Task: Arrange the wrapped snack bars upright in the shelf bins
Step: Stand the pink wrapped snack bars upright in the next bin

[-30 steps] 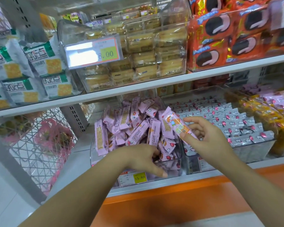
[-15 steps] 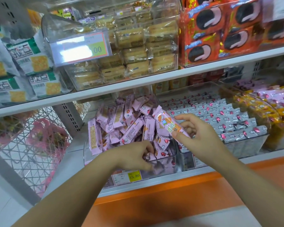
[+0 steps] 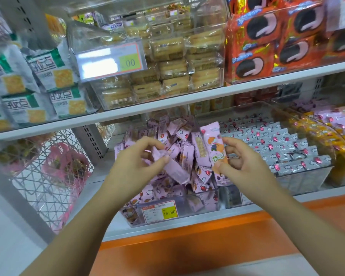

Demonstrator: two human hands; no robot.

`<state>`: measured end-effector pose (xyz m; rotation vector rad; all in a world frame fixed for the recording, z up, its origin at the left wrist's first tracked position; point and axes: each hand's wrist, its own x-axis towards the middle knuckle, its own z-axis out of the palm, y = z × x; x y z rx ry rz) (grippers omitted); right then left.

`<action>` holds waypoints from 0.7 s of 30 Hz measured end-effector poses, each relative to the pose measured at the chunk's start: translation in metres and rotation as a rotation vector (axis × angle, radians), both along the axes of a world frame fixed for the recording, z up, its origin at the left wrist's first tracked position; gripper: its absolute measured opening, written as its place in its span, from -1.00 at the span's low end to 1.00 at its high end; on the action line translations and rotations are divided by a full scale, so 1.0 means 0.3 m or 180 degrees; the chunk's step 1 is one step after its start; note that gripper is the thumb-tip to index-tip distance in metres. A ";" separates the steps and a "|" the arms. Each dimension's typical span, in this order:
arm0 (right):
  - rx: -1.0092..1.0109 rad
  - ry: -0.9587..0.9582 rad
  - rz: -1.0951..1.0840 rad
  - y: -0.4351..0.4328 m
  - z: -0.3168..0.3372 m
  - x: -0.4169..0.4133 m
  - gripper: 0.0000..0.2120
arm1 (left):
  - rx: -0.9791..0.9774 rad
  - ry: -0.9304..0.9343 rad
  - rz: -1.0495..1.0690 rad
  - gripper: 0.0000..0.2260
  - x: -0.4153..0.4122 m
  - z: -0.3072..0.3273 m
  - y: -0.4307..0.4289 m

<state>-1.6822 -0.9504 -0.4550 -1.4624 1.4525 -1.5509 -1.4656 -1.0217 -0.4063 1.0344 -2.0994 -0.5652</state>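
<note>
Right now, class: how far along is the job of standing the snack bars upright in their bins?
Done: the silver bars stand in neat rows in the neighbouring bin. In hand: the left hand pinches a plain pink bar, the right hand a cartoon-printed bar. Left: the pink pile in the clear bin lies jumbled.

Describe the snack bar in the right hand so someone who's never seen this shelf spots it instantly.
On the lower shelf, find the clear bin of pink bars tagged 15.80. At its right edge the right hand pinches one snack bar upright. Unlike the jumbled heap, its front shows an orange cartoon figure and orange bottom end.
</note>
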 end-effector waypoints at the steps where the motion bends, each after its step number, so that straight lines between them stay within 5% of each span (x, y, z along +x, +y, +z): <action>1: 0.0022 -0.0071 0.0071 0.001 0.000 0.005 -0.56 | 0.0139 0.0420 0.0139 -0.93 0.005 -0.002 0.008; 5: 0.0137 -0.0437 0.0310 -0.002 -0.001 0.018 -0.52 | 0.1439 0.1811 0.0310 -0.86 -0.017 -0.040 0.040; 9: 0.0182 -0.0656 0.0210 -0.002 0.002 0.012 -0.63 | 0.2599 0.2408 0.0114 -0.89 -0.084 -0.070 0.084; 13: 0.0238 -0.1176 0.0255 -0.008 -0.001 -0.007 -0.13 | 0.2849 0.2224 0.0310 -0.89 -0.120 -0.097 0.092; 18: 0.0097 -0.1446 0.0321 -0.005 -0.001 0.009 -0.73 | 0.3908 0.2890 0.0219 -0.73 -0.150 -0.080 0.098; 21: 0.0051 -0.1262 0.0242 -0.005 -0.003 0.019 -0.73 | 0.3614 0.2682 0.0106 -0.80 -0.164 -0.087 0.099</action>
